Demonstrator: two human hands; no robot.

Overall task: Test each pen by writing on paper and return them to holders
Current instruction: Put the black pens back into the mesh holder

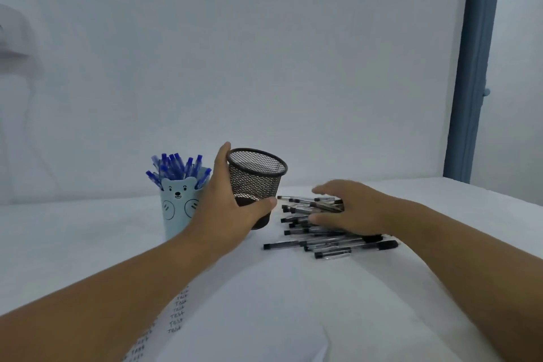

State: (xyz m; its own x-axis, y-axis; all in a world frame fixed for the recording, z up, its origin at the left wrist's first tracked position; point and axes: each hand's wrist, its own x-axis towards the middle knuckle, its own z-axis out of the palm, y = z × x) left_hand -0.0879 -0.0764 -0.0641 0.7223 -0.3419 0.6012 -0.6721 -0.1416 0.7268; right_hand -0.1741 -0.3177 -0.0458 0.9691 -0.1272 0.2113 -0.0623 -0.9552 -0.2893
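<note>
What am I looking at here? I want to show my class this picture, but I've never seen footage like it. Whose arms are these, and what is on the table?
There is no machine. A person wears a camera on the head, so you see their own two bare arms reaching forward.

The left hand grips a black mesh pen holder, tilted and looking empty. The right hand rests spread on a pile of black pens lying loose on the white table.

Left of the mesh holder stands a light blue bear-faced holder full of blue pens. Near the bottom lies a paper with the word "Test" written many times.
</note>
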